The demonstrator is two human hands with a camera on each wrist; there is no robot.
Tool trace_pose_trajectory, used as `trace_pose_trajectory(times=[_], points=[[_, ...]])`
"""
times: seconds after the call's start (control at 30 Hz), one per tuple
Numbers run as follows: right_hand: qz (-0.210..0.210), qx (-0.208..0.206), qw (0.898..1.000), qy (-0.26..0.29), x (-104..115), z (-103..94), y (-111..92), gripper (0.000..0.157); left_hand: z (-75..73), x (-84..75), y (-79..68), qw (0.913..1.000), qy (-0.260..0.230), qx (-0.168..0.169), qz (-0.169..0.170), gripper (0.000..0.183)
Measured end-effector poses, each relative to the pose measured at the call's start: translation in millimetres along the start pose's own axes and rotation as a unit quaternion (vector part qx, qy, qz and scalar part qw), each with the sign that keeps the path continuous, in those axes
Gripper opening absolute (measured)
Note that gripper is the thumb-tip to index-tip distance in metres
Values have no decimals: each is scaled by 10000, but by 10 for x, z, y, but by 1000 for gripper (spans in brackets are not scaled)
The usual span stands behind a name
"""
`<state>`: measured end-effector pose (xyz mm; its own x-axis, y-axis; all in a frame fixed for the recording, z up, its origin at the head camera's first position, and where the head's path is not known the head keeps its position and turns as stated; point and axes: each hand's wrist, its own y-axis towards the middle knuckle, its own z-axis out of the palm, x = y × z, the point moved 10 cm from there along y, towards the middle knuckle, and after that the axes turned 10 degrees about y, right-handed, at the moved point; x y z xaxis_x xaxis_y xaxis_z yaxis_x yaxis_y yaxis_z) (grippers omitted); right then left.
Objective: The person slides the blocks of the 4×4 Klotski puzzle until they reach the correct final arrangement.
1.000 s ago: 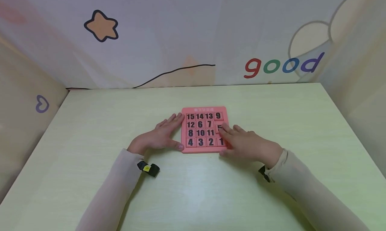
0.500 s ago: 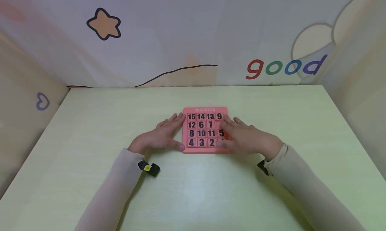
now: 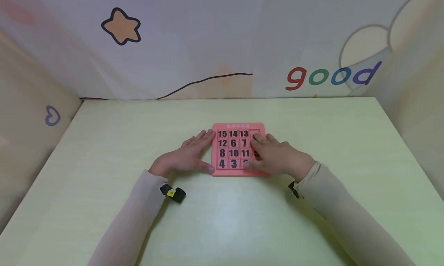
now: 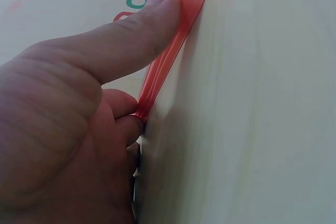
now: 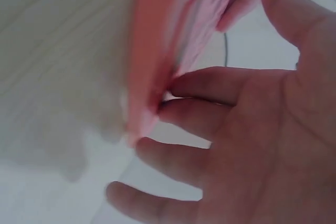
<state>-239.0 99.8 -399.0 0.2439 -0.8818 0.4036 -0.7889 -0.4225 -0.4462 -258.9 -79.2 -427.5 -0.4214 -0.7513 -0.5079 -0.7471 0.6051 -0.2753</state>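
Observation:
A pink number sliding puzzle [image 3: 222,172] lies flat on the table, its black-numbered tiles in rows. My left hand [image 3: 184,156] spreads along its left side, fingertips at the upper left edge and thumb at the lower left corner. In the left wrist view the straight thumb [image 4: 131,38] presses the puzzle's side wall [image 4: 176,40]. My right hand [image 3: 282,158] reaches over the right column, fingertips on a tile just below a gap at the top right corner. Its thumb lies over the bottom row and hides tiles there. The right wrist view shows the fingers [image 5: 205,87] extended at the puzzle's edge.
The pale wooden table [image 3: 215,223] stretches around the puzzle on all sides. Behind it stands a printed backdrop [image 3: 208,38] with a star and the word "good", and fabric panels flank left and right. Both wrists wear black straps [image 3: 172,193].
My right hand's fingers slid the 5 tile down the right column, then moved up to the 9 tile, which has shifted down from the top corner. The left hand stays at the left edge.

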Motion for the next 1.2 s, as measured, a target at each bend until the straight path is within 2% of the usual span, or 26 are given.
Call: trace_pose_trajectory(times=[0.27,0.47,0.57,0.73,0.9,1.2], points=[[29,21,9994,-341,184,-11,-96,86,-59,67,-41,9998,-69,-49,-165,113],[-369,-364,9981,-344,240,-88,4,83,-13,84,-31,9999,-28,-37,-141,112],[-413,-388,9981,-251,233,-95,86,85,2,72,-13,9999,-21,-88,-86,111],[-302,-87,9991,-284,229,-6,193,85,54,47,-3,9999,-126,-54,-41,110],[-36,50,9997,-231,170,4,199,86,80,55,-16,9999,-130,-36,-69,110],[354,-178,9991,-161,15,-189,107,74,13,78,5,10000,20,-18,-53,111]])
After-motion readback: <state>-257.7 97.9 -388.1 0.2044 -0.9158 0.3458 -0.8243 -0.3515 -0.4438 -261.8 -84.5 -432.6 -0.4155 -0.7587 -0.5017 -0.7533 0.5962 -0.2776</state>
